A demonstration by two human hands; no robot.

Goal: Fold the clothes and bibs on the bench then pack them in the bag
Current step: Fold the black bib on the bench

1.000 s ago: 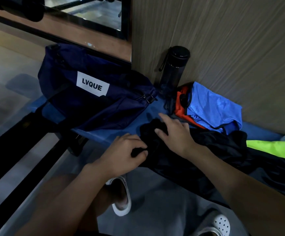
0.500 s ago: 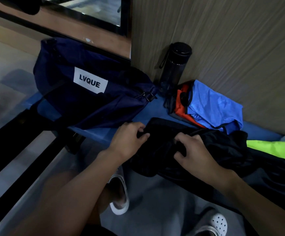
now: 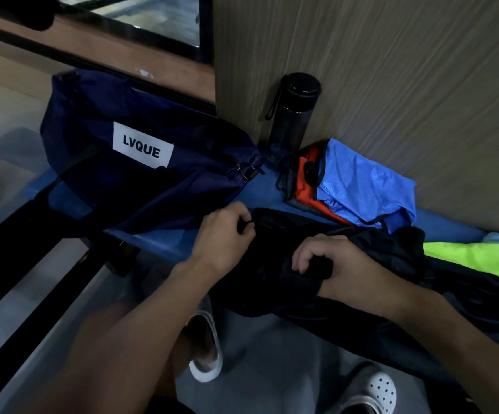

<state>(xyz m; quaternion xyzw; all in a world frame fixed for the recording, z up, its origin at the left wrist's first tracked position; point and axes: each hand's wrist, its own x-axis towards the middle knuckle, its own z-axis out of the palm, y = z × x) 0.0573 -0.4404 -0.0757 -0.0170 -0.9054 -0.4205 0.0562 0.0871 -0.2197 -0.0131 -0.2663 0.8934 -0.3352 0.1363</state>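
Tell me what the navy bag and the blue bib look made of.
Navy bag: probably thin woven nylon, with a faint sheen and soft slumping creases. Blue bib: likely polyester mesh, glossy, with a fine ribbed texture showing near its black-trimmed edge.

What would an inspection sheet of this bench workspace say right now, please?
Surface: blue bench, partly covered by clothing.
Job's things: navy LVQUE bag at the left end; black garment draped over the front edge; blue bib atop orange bib by the wall; neon yellow garment at far right.
Clutter: black water bottle upright against the wall.
Grips: left hand pinches the black garment's edge; right hand holds a bunch of it.
Cables: nothing seen.
Surroundings: wood-grain wall behind; white clogs on the floor below.
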